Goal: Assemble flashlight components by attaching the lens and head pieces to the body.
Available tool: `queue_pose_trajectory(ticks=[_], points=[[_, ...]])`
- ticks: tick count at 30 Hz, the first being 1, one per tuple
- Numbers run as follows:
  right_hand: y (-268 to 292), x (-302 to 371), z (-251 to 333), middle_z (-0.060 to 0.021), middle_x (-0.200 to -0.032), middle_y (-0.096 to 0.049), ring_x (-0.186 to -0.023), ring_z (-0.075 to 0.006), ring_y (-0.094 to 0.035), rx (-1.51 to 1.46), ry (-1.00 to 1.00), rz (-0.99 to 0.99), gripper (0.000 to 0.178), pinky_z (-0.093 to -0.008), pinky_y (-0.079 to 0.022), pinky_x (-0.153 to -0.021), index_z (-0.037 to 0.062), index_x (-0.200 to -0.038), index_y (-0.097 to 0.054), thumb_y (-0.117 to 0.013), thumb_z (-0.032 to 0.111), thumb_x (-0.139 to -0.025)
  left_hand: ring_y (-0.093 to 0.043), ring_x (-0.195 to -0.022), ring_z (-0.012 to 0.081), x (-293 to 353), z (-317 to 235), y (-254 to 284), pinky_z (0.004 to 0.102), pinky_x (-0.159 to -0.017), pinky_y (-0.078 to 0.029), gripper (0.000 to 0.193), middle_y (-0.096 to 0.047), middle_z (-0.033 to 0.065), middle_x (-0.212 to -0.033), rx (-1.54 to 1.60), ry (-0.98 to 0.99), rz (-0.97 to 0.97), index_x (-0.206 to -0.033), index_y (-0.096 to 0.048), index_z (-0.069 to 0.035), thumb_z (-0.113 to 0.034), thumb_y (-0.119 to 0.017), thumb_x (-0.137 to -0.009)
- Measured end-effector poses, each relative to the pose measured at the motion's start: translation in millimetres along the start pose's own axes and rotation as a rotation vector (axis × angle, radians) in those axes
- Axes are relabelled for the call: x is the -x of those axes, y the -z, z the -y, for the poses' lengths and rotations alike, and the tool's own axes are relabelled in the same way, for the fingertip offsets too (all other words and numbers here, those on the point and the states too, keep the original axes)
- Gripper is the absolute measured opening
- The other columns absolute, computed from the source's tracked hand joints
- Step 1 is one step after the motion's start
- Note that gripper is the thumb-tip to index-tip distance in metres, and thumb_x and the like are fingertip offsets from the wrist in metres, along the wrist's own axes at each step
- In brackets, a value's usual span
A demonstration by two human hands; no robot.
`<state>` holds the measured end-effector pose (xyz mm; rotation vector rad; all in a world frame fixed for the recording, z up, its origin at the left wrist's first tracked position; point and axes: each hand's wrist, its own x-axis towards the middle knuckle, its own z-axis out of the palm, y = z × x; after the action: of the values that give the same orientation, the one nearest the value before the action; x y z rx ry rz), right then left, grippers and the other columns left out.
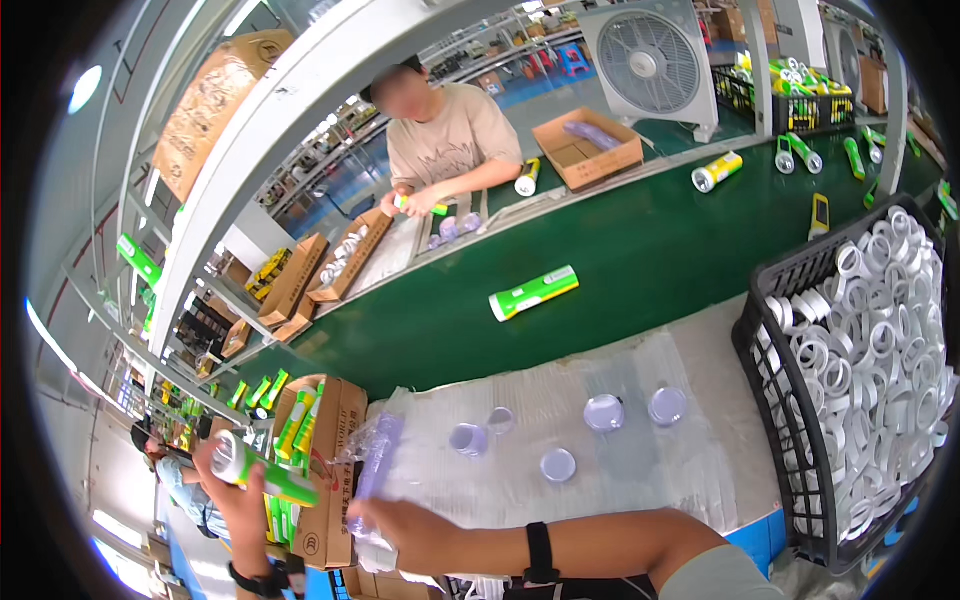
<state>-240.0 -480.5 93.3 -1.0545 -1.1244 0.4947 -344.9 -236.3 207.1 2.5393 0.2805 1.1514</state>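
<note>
My left hand (240,510) is raised at the lower left, its fingers wrapped round a green flashlight (285,484) with a white ring at its head end. My right hand (400,535) is closed at the near end of a plastic-wrapped stack of clear, purplish lens discs (379,455); its fingertips are partly hidden. To the right of that stack, several loose clear lenses lie on the pale work mat, among them a lens (558,465) near the middle. Beside my left hand, a cardboard box (342,440) holds several green and yellow flashlights.
A black crate (800,440) full of white rings stands at the right. Beyond the mat runs a green conveyor belt (640,245) carrying a green flashlight (535,293). Across it, a co-worker (450,130) handles a flashlight beside an open carton (588,148) and a fan (648,65).
</note>
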Motion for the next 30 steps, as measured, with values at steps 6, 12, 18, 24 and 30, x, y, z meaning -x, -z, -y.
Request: queue_pose_trajectory(ticks=[6,12,18,24,30], points=[[16.5,-17.5,0.4,-0.0163,-0.107,-0.055,-0.096,-0.0271,-0.057,-0.192,-0.048,0.134,0.045,-0.0351,-0.044,-0.084,0.004,-0.122,-0.045,-0.062,0.021,-0.085,-0.058,-0.097,0.0262,63.6,-65.5,-59.7,0.036,-0.08,-0.048,0.066,-0.046,0.0131,-0.113,0.448,-0.084,-0.103,-0.117,-0.036,-0.006,-0.051,-0.067,-0.078],[22.3,-21.0,4.0,-0.0128,-0.1,-0.064,-0.089,-0.0221,-0.061,-0.079,-0.226,0.46,0.04,-0.0342,-0.048,-0.075,0.0045,-0.121,-0.051,-0.057,0.022,-0.086,-0.055,-0.085,0.021,86.2,-42.2,-36.6,0.0331,-0.076,-0.044,0.061,-0.051,0.0124,-0.097,0.43,0.002,-0.039,-0.114,-0.037,-0.004,-0.043,-0.068,-0.078],[12.3,-12.1,-33.0,-0.0102,-0.11,-0.058,-0.087,-0.0217,-0.062,-0.24,-0.152,0.739,0.06,-0.032,-0.049,-0.075,0.0086,-0.133,-0.041,-0.067,0.03,-0.082,-0.059,-0.086,0.0266,79.1,-89.2,-9.8,0.0374,-0.076,-0.049,0.052,-0.056,0.0169,-0.092,0.449,0.066,0.503,-0.111,-0.049,0.001,-0.037,-0.063,-0.078],[18.9,0.5,8.8,-0.0065,-0.102,-0.056,-0.091,-0.0128,-0.055,-0.619,-0.407,0.896,0.058,-0.0296,-0.048,-0.073,0.0086,-0.128,-0.044,-0.069,0.025,-0.078,-0.058,-0.092,0.0356,51.1,-130.1,0.6,0.048,-0.083,-0.045,0.037,-0.064,0.0177,-0.09,0.367,-0.267,0.681,-0.105,-0.059,-0.003,-0.036,-0.056,-0.087],[9.2,-4.6,13.9,-0.0115,-0.095,-0.059,-0.084,-0.0175,-0.058,-0.314,-0.222,0.732,0.056,-0.0326,-0.049,-0.071,0.0002,-0.124,-0.043,-0.066,0.023,-0.078,-0.05,-0.108,0.0367,37.8,-139.6,-3.8,0.0467,-0.089,-0.039,0.057,-0.055,0.0211,-0.116,0.408,-0.166,0.72,-0.109,-0.06,-0.004,-0.054,-0.05,-0.083]])
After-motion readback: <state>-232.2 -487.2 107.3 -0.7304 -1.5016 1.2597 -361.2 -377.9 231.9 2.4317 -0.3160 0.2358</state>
